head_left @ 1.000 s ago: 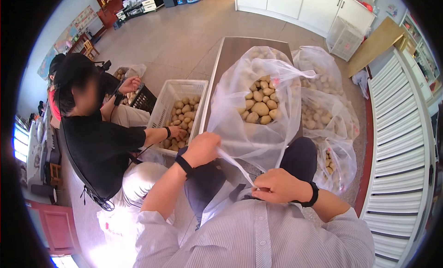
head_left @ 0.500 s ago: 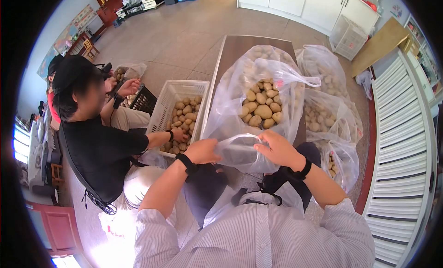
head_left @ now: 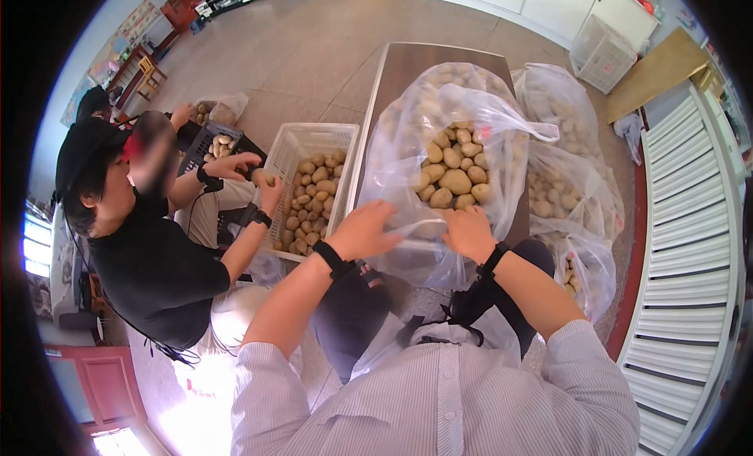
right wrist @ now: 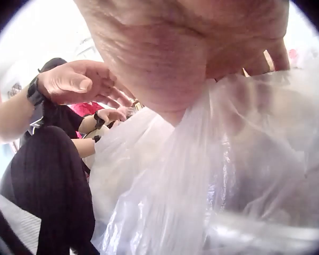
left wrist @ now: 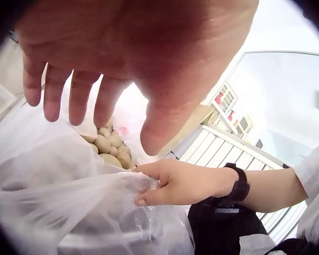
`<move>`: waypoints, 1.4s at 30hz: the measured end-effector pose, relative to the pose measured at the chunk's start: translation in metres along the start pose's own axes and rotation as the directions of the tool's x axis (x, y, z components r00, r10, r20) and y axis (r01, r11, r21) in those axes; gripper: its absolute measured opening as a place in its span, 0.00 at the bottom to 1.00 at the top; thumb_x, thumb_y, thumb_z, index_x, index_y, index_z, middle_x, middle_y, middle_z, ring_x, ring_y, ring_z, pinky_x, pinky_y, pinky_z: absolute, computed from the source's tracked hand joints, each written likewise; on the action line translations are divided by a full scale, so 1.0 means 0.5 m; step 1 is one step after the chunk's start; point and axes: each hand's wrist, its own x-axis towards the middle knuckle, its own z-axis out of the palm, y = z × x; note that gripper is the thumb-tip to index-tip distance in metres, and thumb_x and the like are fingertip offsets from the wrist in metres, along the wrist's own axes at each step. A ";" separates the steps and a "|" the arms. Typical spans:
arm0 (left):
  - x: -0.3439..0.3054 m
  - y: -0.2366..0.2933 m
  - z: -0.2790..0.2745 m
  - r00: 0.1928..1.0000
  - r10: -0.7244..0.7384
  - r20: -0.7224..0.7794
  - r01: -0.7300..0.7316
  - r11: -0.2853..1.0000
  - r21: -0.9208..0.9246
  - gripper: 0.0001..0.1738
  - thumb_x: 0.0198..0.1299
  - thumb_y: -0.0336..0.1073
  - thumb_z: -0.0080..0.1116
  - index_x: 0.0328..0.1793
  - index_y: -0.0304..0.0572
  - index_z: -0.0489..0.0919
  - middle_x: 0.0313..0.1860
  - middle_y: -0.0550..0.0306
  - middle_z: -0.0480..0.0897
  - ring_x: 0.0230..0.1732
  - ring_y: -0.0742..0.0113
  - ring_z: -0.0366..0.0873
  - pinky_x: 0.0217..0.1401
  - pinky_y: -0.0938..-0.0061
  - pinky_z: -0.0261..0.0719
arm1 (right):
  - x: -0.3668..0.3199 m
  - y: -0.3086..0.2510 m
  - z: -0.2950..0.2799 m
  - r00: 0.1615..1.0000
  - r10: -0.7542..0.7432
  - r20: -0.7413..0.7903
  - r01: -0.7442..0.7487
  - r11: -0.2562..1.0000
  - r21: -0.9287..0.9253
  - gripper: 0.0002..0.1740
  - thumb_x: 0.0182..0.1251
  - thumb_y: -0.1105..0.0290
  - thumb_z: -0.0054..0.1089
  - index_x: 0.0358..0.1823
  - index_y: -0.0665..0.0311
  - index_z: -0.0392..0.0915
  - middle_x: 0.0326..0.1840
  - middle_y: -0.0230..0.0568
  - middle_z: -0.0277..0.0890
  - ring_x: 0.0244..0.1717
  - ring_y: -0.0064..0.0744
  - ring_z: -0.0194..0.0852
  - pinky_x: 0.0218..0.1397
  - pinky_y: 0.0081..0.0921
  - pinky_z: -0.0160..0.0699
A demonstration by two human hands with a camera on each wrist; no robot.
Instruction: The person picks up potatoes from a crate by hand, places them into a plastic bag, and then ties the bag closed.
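Note:
A clear plastic bag (head_left: 423, 260) full of potatoes (head_left: 453, 180) sits on the brown table (head_left: 404, 71), its mouth spread wide. My right hand (head_left: 471, 235) pinches the bag's near rim between thumb and fingers, as the left wrist view shows. Gathered film hangs beneath the palm in the right wrist view. My left hand (left wrist: 127, 48) is over the bag's near left side, its fingers spread and nothing in them. A loose handle (head_left: 543, 131) of the bag sticks out on the far right.
Left of the table stands a white crate (head_left: 318, 130) of potatoes; beside it a person (head_left: 149, 252) in black holds a potato. More potato-filled bags (head_left: 553, 103) line the right side, before a white radiator (head_left: 678, 220). My knees are just below the table's near end.
Both hands have moved forward from my lap, where they held a stretched part of the bag. My left hand has let go; the right is at the rim. The other person's hand has left the crate.

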 end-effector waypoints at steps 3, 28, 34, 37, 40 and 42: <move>0.027 -0.003 0.020 0.993 0.049 -0.105 -0.051 0.998 -0.022 0.35 0.51 0.44 0.72 0.64 0.39 0.74 0.62 0.41 0.76 0.64 0.42 0.72 0.67 0.58 0.71 | 0.013 -0.006 -0.002 0.997 0.027 0.078 -0.037 0.989 0.140 0.14 0.59 0.62 0.64 0.41 0.63 0.77 0.38 0.54 0.82 0.46 0.51 0.80 0.47 0.49 0.73; 0.103 0.032 0.198 0.989 0.087 -0.117 -0.068 0.985 0.161 0.07 0.58 0.35 0.56 0.40 0.43 0.79 0.39 0.48 0.82 0.42 0.45 0.83 0.41 0.53 0.80 | 0.166 0.388 -0.109 0.821 0.494 -0.285 -0.524 0.851 -0.032 0.29 0.61 0.57 0.64 0.59 0.68 0.75 0.53 0.58 0.79 0.56 0.58 0.76 0.62 0.48 0.73; 0.110 0.046 0.197 0.996 -0.067 -0.066 0.081 0.969 0.233 0.08 0.60 0.39 0.59 0.42 0.45 0.79 0.35 0.49 0.86 0.38 0.47 0.86 0.39 0.55 0.81 | 0.140 0.292 -0.074 0.932 0.363 -0.002 -0.312 0.804 0.507 0.17 0.67 0.59 0.57 0.41 0.69 0.79 0.31 0.58 0.80 0.35 0.59 0.82 0.39 0.48 0.77; 0.118 0.024 0.223 0.994 -0.106 -0.005 0.101 0.939 0.328 0.09 0.60 0.40 0.57 0.36 0.47 0.85 0.32 0.49 0.87 0.35 0.48 0.87 0.36 0.54 0.81 | 0.090 0.162 -0.104 0.988 0.141 -0.055 -0.093 0.852 0.515 0.14 0.69 0.62 0.54 0.41 0.67 0.78 0.31 0.60 0.79 0.35 0.62 0.80 0.38 0.51 0.75; 0.115 0.028 0.240 0.993 -0.090 0.074 0.051 0.907 0.418 0.10 0.59 0.39 0.56 0.32 0.50 0.86 0.31 0.49 0.87 0.35 0.50 0.87 0.35 0.55 0.81 | 0.050 0.054 -0.117 0.982 0.146 -0.119 -0.063 0.849 0.524 0.13 0.70 0.62 0.53 0.39 0.66 0.76 0.30 0.60 0.78 0.35 0.64 0.78 0.38 0.54 0.74; 0.107 0.044 0.232 0.992 -0.070 0.108 0.016 0.899 0.437 0.11 0.59 0.39 0.55 0.32 0.50 0.87 0.32 0.50 0.88 0.36 0.51 0.88 0.37 0.55 0.81 | 0.041 0.019 -0.108 0.975 0.164 -0.151 -0.060 0.846 0.530 0.12 0.71 0.63 0.53 0.38 0.67 0.74 0.30 0.60 0.77 0.35 0.65 0.76 0.37 0.53 0.72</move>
